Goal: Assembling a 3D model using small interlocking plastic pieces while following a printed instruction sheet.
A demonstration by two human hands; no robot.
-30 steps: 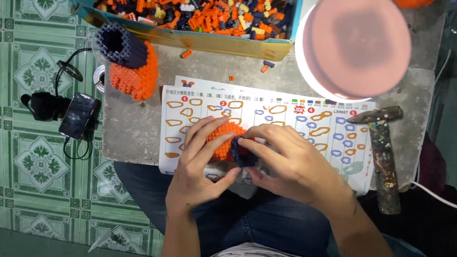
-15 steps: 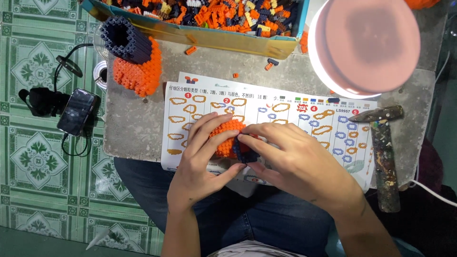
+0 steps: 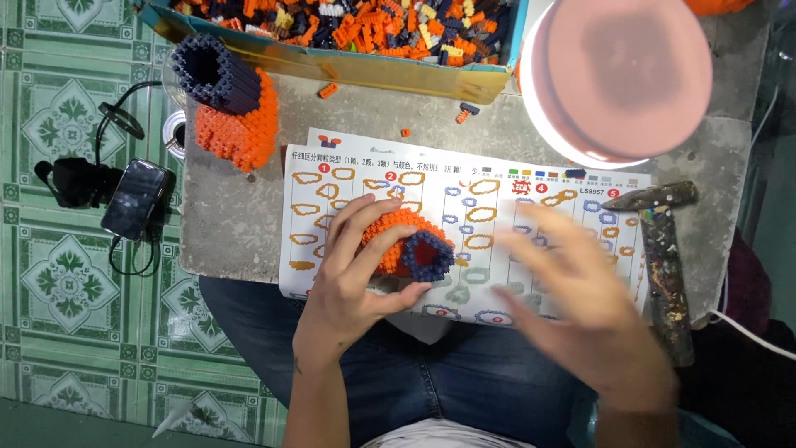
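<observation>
Single head-worn view looks steeply down, close over the table (image 3: pixel 249 241) and lap

A white instruction sheet (image 3: pixel 464 207) printed with orange, blue and grey outlines lies mid-bench. At 12 o'clock from it stands a cardboard box (image 3: pixel 332 62) with a yellow wall and blue rim. At 9 o'clock a phone's dark screen (image 3: pixel 135 199) lies on the floor.

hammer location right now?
Head view, person's right: the hammer lies on the grey table at the instruction sheet's right edge, below the round lamp.
</observation>
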